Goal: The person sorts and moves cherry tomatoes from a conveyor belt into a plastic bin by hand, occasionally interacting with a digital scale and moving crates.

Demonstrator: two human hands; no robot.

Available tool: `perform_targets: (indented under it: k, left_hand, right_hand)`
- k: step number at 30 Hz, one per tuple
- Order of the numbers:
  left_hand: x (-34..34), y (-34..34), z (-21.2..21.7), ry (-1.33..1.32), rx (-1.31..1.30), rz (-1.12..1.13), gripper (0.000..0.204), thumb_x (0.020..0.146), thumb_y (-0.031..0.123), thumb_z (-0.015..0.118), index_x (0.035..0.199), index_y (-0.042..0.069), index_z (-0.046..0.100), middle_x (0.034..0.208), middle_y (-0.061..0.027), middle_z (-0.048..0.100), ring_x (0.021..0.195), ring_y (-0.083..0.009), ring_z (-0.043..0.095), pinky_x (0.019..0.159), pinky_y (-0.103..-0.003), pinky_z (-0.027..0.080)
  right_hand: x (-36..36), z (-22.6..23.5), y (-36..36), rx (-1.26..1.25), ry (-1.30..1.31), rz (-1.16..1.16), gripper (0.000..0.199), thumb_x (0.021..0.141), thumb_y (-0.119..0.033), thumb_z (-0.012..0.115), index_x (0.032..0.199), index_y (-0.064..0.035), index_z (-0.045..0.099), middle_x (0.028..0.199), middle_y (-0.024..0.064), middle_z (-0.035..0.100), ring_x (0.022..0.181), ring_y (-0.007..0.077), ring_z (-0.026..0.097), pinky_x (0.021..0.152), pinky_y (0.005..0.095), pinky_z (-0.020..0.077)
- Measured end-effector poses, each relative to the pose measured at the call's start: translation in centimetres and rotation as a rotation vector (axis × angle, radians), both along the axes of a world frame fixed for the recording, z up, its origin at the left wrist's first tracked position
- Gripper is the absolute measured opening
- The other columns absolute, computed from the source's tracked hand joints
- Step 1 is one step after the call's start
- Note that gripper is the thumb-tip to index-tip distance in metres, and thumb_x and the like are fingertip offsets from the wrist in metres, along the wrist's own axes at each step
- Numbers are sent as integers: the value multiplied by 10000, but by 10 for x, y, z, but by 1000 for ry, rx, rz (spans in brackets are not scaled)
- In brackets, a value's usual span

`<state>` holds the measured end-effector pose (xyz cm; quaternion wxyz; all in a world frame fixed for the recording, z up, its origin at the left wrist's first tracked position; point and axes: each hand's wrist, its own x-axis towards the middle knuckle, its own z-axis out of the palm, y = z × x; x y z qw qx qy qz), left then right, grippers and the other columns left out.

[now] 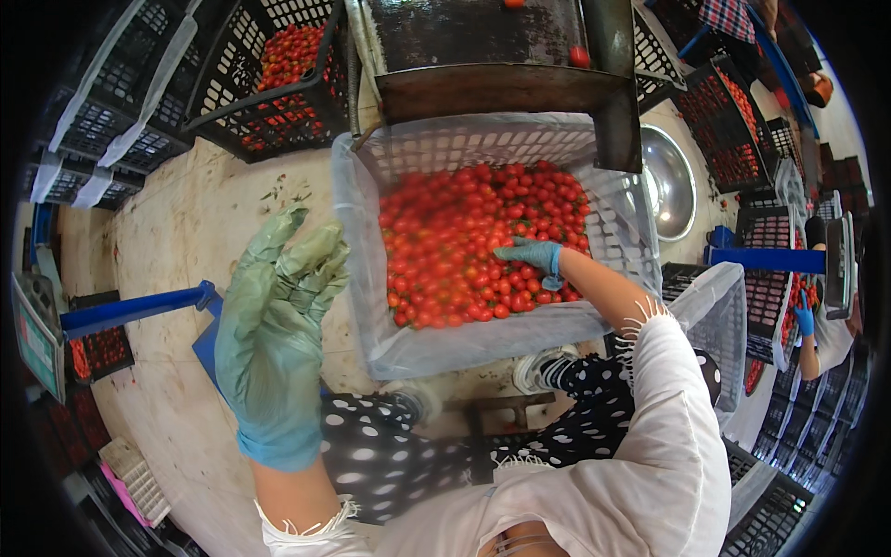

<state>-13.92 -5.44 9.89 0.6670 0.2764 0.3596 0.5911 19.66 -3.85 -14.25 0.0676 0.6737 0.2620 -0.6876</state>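
Observation:
A crate lined with translucent white plastic (464, 345) sits on the floor in front of me, filled partway with small red tomatoes (543, 200). Over the crate's right part, my right hand (536, 255), in a blue-green glove, rests on the tomatoes with its fingers stretched out. It appears to hold nothing. My left hand (283, 325), in a stained green and blue glove, is raised palm inward outside the crate's left side. Its fingers point up, slightly bent and partly apart, with nothing visible in them. Tomatoes in the crate's left half look blurred.
A metal chute (501, 93) overhangs the crate's far edge, with a loose tomato (579, 58) on it. Black crates of tomatoes (251, 116) stand far left. At right are a steel bowl (670, 181), a blue-armed scale (770, 260) and another person's blue-gloved hand (804, 316).

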Motion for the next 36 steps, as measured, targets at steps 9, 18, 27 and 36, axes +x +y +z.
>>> perform_targets:
  k: [9,18,27,36]
  left_hand:
    - [-1,-7,6,14,27,6,536,929,235,442,1331,-112,375,1343,-238,459,1179,-351,521,998,-443,396]
    - [-1,-2,6,-35,-29,4,486,938,200,436,1313,-107,401,1324,-227,479,1176,-354,525,998,-447,397]
    - [-2,2,10,-91,0,-27,458,962,178,414,1309,-121,394,1274,-247,511,1176,-362,520,1010,-445,380]
    - [-4,-1,10,-66,-13,21,545,937,182,467,1344,-149,319,1291,-302,473,1192,-357,507,992,-434,428]
  right_hand:
    - [-61,-21,-5,-328,671,-165,874,742,-785,484,1418,-240,380,1466,102,352,1308,272,384,926,538,429]
    - [-161,-35,2,-262,1163,-670,761,815,-681,505,1350,-140,468,1316,100,537,1181,287,537,1005,485,423]
    - [-67,-55,66,92,1034,-1171,564,850,-546,585,1253,-161,498,1192,126,566,1040,373,583,824,485,518]
    - [85,-58,71,678,-264,-623,563,860,-466,603,1319,-163,484,1293,138,524,1043,331,562,822,440,469]
